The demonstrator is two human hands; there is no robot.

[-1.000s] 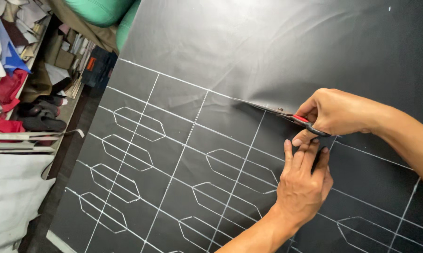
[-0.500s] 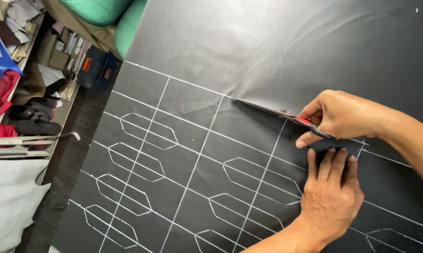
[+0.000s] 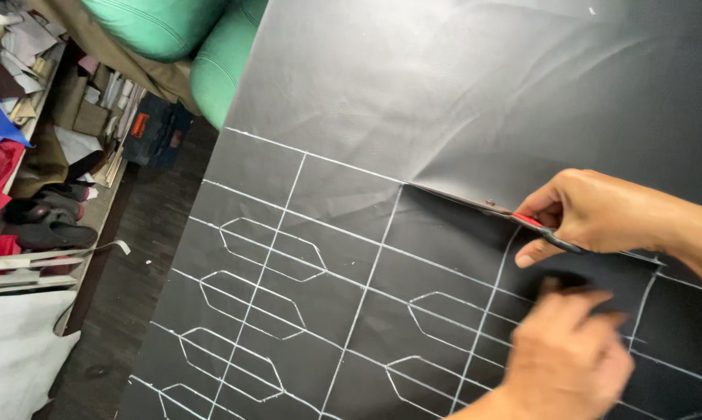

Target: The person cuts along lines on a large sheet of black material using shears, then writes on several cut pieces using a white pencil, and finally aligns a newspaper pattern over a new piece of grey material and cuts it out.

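The scissors (image 3: 487,208) lie along a chalk line on the black sheet (image 3: 460,93), blades nearly closed, their tip at a crossing of white lines; my right hand (image 3: 600,214) grips the red handles. Since half a second ago the blades have run further left along that line, and my left hand (image 3: 565,354) has slid back from just under the handles; it now sits lower on the sheet, blurred, so I cannot tell whether it presses flat or curls. The sheet covers the table and carries a chalk grid with long six-sided outlines (image 3: 273,249). Beyond its top left edge are green cushions (image 3: 203,47), a dark box with an orange label (image 3: 152,132) on the floor, and heaped cloth, cut off by the frame.
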